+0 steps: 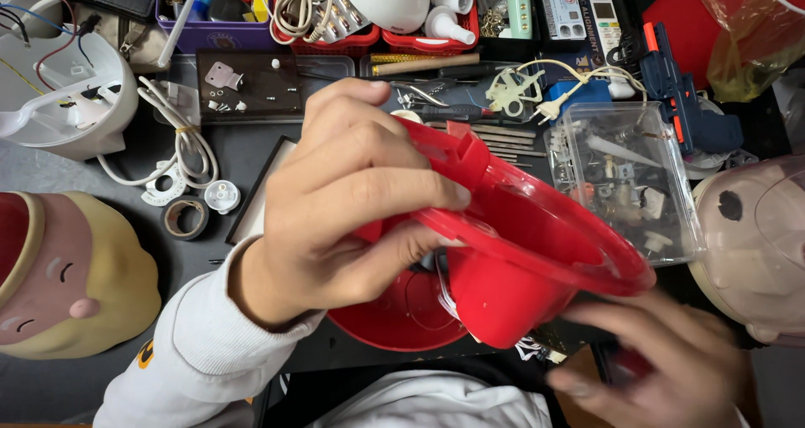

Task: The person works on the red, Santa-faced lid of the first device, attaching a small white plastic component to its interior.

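Holding red plastic funnel-shaped shell [537, 252] tilted above desk centre; left hand [352, 202] closed over its rim, fingers on top, thumb beneath. Right hand [662, 361] low, blurred; how far open cannot tell, something small and dark-red under it. Risk, judged: one-sided grip on tilted shell could slip, dropping onto red round base [402, 315] below or knocking clear plastic parts box [625, 181] just beside. Dark desk [101, 361] crowded: white cable coil [180, 143], tape roll [186, 217], baskets at far edge. Room beyond not visible.
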